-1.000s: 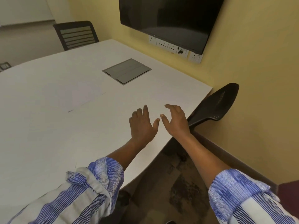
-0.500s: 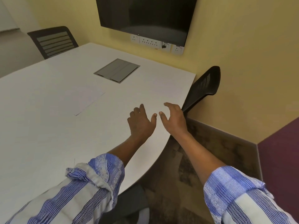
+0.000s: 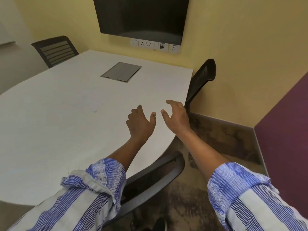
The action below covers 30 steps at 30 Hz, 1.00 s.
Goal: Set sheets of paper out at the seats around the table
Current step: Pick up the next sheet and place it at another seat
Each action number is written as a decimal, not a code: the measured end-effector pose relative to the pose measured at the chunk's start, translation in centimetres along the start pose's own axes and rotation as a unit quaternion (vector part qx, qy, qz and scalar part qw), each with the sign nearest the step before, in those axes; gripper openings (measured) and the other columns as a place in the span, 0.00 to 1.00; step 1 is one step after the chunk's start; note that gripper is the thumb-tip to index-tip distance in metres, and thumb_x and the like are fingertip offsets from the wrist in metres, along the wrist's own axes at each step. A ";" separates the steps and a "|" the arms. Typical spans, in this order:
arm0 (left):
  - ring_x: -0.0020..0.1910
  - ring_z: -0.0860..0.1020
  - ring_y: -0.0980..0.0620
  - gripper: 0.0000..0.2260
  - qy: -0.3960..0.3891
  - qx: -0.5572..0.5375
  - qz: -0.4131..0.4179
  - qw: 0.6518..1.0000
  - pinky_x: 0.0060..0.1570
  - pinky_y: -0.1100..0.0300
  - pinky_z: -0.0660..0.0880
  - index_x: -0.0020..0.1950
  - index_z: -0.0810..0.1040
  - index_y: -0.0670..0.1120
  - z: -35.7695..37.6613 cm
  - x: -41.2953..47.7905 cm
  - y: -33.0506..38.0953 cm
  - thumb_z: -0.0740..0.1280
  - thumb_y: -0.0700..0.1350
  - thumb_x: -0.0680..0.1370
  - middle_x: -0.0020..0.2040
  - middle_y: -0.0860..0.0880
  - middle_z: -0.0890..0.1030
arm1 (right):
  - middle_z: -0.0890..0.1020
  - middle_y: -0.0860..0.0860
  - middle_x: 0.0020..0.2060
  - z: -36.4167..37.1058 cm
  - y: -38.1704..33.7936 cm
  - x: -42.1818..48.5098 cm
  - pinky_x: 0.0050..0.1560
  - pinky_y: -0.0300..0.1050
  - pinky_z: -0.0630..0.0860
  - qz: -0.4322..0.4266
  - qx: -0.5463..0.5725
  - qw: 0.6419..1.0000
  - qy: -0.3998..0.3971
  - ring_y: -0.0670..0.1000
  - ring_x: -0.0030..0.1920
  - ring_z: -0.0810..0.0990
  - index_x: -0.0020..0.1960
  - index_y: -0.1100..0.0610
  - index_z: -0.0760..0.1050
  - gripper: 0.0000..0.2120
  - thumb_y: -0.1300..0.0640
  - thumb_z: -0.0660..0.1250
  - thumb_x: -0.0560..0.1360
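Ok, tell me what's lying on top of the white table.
On the table lies one faint white sheet of paper and a closed grey flush hatch. What the hatch holds is hidden. Both hands are empty.

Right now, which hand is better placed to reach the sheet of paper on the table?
Left hand, probably: it is over the table and nearer the sheet; the right hand is at the table's edge.

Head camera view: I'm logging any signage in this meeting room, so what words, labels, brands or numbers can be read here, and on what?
None can be read.
Wall screen: dark, no brand visible.
Socket strip under the screen: a small blue label and an orange dot, too small to read.
Sheet of paper on the table: looks blank.
Grey hatch in the table: no markings visible.
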<state>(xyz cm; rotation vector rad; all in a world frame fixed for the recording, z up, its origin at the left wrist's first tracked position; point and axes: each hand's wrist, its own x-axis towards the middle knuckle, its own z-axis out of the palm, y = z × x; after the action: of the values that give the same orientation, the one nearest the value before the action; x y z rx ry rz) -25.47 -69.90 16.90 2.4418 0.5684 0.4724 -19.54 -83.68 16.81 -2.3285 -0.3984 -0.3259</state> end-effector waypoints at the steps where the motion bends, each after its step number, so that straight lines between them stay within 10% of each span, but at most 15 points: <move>1: 0.67 0.71 0.40 0.30 0.000 -0.001 -0.002 1.000 0.64 0.44 0.68 0.75 0.64 0.43 -1.2 -0.8 -0.8 0.60 0.61 0.80 0.69 0.41 0.72 | 0.74 0.51 0.70 0.2 -1.0 -1.1 0.58 0.43 0.72 -0.001 -0.001 1.000 -0.001 0.52 0.68 0.73 0.72 0.50 0.70 0.23 0.45 0.66 0.80; 30: 0.67 0.70 0.42 0.25 -0.049 0.011 0.068 0.996 0.64 0.47 0.66 0.71 0.70 0.45 -22.9 11.1 -34.0 0.63 0.59 0.79 0.67 0.44 0.74 | 0.75 0.52 0.67 27.3 -30.5 -5.4 0.56 0.50 0.77 0.050 0.029 0.997 0.042 0.54 0.61 0.77 0.71 0.52 0.72 0.23 0.48 0.68 0.78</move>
<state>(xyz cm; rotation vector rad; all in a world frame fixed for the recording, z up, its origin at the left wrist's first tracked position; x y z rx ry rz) -36.11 -28.75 16.04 2.5195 0.3708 0.3999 -32.80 -44.59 15.21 -2.2616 -0.2458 -0.3564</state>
